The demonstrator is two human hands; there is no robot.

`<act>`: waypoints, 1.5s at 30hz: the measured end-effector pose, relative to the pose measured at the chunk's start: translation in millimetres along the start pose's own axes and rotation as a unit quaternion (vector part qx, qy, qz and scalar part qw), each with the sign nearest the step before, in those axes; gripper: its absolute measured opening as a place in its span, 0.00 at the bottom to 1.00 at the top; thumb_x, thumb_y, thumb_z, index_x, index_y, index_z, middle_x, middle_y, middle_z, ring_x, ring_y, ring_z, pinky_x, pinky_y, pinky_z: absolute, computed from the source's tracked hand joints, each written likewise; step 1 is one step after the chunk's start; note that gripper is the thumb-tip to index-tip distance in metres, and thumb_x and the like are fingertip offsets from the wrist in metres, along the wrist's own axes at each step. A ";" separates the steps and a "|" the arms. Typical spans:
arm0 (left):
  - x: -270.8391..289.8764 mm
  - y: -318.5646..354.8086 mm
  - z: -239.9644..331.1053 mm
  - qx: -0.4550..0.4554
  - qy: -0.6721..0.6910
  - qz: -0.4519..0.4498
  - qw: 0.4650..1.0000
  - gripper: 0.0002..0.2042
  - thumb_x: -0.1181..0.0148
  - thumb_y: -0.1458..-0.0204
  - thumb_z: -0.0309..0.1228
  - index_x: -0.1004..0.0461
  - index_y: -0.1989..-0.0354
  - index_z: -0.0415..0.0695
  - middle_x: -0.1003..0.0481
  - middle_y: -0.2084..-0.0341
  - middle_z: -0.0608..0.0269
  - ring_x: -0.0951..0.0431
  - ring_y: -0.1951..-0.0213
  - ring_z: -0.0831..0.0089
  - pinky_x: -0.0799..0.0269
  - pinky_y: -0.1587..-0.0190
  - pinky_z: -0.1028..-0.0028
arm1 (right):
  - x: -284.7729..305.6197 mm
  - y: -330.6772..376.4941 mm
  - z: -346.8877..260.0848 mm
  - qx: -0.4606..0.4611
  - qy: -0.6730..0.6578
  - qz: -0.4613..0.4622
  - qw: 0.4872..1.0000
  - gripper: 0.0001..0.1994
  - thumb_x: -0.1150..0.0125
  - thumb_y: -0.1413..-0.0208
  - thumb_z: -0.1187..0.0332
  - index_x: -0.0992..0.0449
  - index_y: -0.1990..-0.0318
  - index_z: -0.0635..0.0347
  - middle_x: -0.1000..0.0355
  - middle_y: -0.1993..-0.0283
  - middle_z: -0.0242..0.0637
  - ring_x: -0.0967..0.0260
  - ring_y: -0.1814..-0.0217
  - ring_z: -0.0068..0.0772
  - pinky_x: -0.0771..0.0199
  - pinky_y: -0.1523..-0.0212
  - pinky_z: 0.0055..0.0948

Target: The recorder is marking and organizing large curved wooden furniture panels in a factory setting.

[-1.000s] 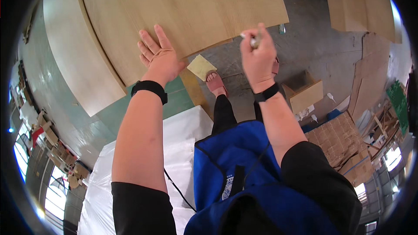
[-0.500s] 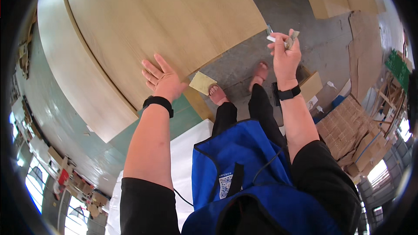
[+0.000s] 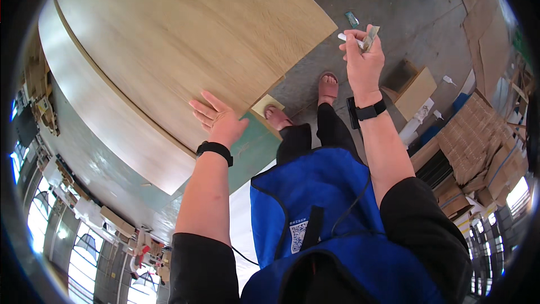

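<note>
Seen from the middle of the view, the wooden panel lies at eleven o'clock. Over its near edge, toward ten o'clock, is the left hand, with fingers spread and holding nothing; whether it presses the wood, one cannot tell. At two o'clock, the right hand is closed around a white stick and a small scrap. Between the hands stand pink slippers. Brown cardboard lies at three o'clock.

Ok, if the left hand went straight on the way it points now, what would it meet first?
Probably the wood-grain panel: the left hand points across its surface, though whether they touch is hard to judge.
</note>
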State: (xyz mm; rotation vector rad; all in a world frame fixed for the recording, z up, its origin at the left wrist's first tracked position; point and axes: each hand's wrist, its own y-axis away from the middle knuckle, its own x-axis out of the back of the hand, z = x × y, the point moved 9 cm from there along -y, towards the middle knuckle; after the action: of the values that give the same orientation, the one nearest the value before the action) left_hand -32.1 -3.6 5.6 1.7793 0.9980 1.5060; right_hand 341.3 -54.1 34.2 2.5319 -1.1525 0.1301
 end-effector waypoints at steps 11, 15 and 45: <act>-2.7 4.0 0.8 0.014 0.012 -0.009 1.000 0.64 0.31 0.58 0.37 0.90 0.35 0.39 0.87 0.37 0.25 0.78 0.32 0.29 0.64 0.32 0.46 | -20.7 9.9 2.2 0.063 0.061 0.010 0.996 0.20 0.41 0.41 0.70 0.33 0.45 0.71 0.23 0.63 0.34 0.24 0.66 0.23 0.25 0.64 0.22; -0.4 -2.1 6.8 0.002 0.003 -0.003 1.000 0.66 0.30 0.59 0.39 0.92 0.36 0.38 0.88 0.38 0.23 0.76 0.33 0.25 0.63 0.32 0.45 | -25.0 25.6 2.6 0.130 0.127 0.001 0.983 0.20 0.41 0.41 0.70 0.33 0.45 0.71 0.23 0.64 0.33 0.25 0.67 0.23 0.25 0.64 0.22; -1.5 4.0 5.9 0.003 -0.007 -0.014 1.000 0.66 0.30 0.60 0.35 0.92 0.37 0.36 0.88 0.39 0.21 0.77 0.34 0.24 0.61 0.32 0.44 | -85.9 124.6 9.5 0.154 0.156 0.050 0.974 0.16 0.38 0.46 0.71 0.30 0.51 0.67 0.25 0.62 0.45 0.25 0.63 0.45 0.24 0.59 0.34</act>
State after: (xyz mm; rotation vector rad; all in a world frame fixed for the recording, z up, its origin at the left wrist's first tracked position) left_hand -25.8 -6.8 7.0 1.7710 1.0159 1.4730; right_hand 190.9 -71.7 40.7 2.5823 -1.2060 0.7592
